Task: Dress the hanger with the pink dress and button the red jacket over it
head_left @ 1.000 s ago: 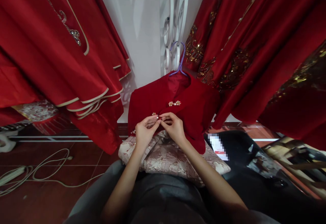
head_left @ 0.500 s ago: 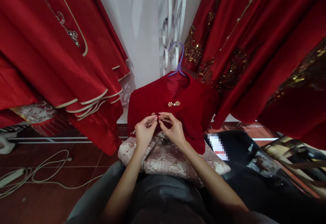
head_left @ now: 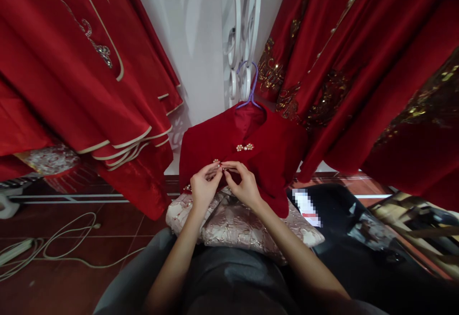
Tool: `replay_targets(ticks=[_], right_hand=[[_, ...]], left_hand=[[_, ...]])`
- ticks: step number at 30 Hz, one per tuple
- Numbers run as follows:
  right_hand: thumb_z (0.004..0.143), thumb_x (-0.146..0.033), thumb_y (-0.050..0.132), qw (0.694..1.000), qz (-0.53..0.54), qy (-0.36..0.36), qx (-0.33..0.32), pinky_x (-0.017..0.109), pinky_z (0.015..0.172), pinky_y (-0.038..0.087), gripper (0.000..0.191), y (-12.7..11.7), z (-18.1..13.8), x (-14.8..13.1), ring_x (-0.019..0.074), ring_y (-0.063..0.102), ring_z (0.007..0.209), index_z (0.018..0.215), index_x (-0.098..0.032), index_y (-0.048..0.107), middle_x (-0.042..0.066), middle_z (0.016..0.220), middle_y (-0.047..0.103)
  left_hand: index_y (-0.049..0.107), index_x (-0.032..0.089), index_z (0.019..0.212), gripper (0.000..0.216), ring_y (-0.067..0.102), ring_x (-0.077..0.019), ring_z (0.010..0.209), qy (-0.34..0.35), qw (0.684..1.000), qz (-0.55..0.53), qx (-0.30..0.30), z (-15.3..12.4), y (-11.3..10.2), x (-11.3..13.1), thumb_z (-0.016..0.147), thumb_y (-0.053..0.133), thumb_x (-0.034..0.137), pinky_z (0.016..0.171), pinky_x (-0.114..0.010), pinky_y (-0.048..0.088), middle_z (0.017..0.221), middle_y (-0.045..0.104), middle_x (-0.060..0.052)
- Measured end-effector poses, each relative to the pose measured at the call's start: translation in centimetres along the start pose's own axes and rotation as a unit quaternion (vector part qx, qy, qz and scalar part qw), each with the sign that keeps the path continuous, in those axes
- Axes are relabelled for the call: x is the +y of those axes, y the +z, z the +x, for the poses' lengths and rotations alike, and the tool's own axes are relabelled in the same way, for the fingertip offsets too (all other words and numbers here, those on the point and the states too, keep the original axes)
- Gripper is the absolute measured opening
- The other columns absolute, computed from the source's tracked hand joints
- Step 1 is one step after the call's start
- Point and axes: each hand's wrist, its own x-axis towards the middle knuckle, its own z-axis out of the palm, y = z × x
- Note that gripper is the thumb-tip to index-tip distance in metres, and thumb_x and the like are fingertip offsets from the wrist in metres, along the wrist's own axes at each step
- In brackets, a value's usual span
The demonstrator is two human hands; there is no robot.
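Left hand (head_left: 205, 186), right hand (head_left: 244, 185): fingers pinching small fastener (head_left: 224, 169) on red jacket (head_left: 272, 157). Clear bag (head_left: 371, 231): contents indistinct. White-red panel (head_left: 306, 207): illegible.

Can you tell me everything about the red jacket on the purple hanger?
The red jacket looks soft, like velvet, with smoother red lining showing at the neck. It hangs from a purple hanger, front facing the person, its lower part against pale pink patterned fabric. A gold-and-pearl clasp sits below the neckline, and similar decorations peek out near the left hand. That hand and the right hand have their fingertips at its front, hiding some of it.
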Motion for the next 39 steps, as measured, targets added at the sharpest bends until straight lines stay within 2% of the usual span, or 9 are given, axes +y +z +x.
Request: replay_targets(ticks=[7, 12, 18, 25, 31, 39], right_hand=[[0.09, -0.017, 0.05, 1.0, 0.004, -0.006, -0.017, 0.034, 0.094, 0.054, 0.028, -0.3, 0.0, 0.0, 0.0158, 0.064, 0.1, 0.115, -0.024, 0.06, 0.004, 0.109, 0.067], [0.091, -0.018, 0.049, 1.0, 0.011, -0.003, -0.015, 0.031, 0.093, 0.054, 0.03, -0.4, -0.1, 0.2, 0.0146, 0.066, 0.101, 0.118, -0.024, 0.061, 0.003, 0.11, 0.069], [0.091, -0.016, 0.047, 0.997, -0.066, -0.028, -0.007, 0.034, 0.099, 0.051, 0.036, 0.1, -0.6, 0.0, 0.0159, 0.064, 0.107, 0.123, -0.025, 0.062, 0.003, 0.118, 0.068], [0.091, -0.018, 0.048, 0.997, -0.075, -0.01, 0.009, 0.036, 0.1, 0.051, 0.037, 0.3, -0.7, 0.1, 0.0171, 0.064, 0.108, 0.125, -0.027, 0.061, 0.002, 0.119, 0.068], [0.09, -0.021, 0.051, 0.999, -0.046, 0.023, 0.006, 0.035, 0.097, 0.053, 0.033, 0.0, -0.6, 0.6, 0.0172, 0.066, 0.104, 0.12, -0.024, 0.064, 0.004, 0.117, 0.068], [0.091, -0.02, 0.05, 0.998, -0.062, 0.009, 0.019, 0.034, 0.094, 0.054, 0.032, -0.3, -0.5, 0.1, 0.0172, 0.065, 0.101, 0.119, -0.025, 0.065, 0.003, 0.113, 0.07]], left_hand=[[0.072, 0.014, 0.104, 0.029, 0.071, -0.021, 0.091, 0.022, 0.999, 0.034, -0.022, 0.1, -0.3, -0.5, 0.079, 0.065, 0.027, 0.086, -0.035, 0.058, 0.106, 0.072, -0.011], [0.073, 0.015, 0.102, 0.028, 0.072, -0.0207, 0.087, 0.023, 0.999, 0.042, -0.005, 0.2, 0.0, -0.7, 0.077, 0.066, 0.025, 0.084, -0.035, 0.059, 0.102, 0.074, -0.009], [0.073, 0.014, 0.099, 0.026, 0.072, -0.0207, 0.084, 0.003, 0.999, 0.047, 0.005, 0.4, 0.2, -0.4, 0.077, 0.066, 0.028, 0.083, -0.035, 0.058, 0.093, 0.075, -0.009], [0.071, 0.014, 0.091, 0.019, 0.072, -0.0185, 0.081, 0.005, 1.0, 0.03, -0.004, 0.8, 0.4, -0.1, 0.075, 0.067, 0.025, 0.079, -0.031, 0.058, 0.088, 0.075, -0.008], [0.069, 0.015, 0.099, 0.023, 0.07, -0.016, 0.081, 0.003, 0.999, 0.031, -0.014, 0.8, 0.9, 0.0, 0.077, 0.064, 0.021, 0.074, -0.028, 0.057, 0.092, 0.073, -0.008], [0.063, 0.015, 0.091, 0.016, 0.067, -0.0137, 0.074, 0.015, 0.999, 0.038, -0.006, 0.8, 1.0, 0.2, 0.076, 0.064, 0.022, 0.068, -0.024, 0.055, 0.082, 0.069, -0.005]])
